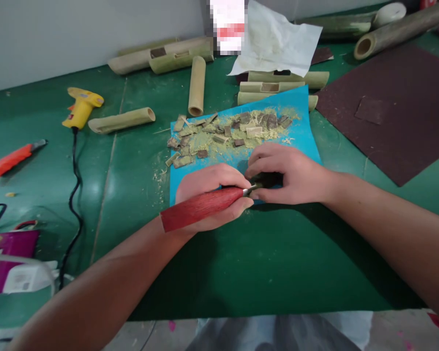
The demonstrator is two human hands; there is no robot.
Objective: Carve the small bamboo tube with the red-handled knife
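My left hand (212, 183) is wrapped round the red wooden handle (201, 209) of a hand tool, which points to the right. A short silvery collar shows at the handle's front end. My right hand (289, 170) is curled at the tool's front, its fingers closed around a dark part; whether that is the blade or a separate piece I cannot tell. Both hands are over the near edge of a blue sheet (303, 131). On that sheet lie pale sawdust (205, 141) and several small dark chips (239, 142).
Bamboo tubes (196, 87) lie behind and beside the sheet, some with cut slots. At left are a yellow glue gun (81, 107) with a black cord and an orange-handled tool (10, 162). A brown sheet (398, 122) covers the right; crumpled white paper (274, 41) is behind.
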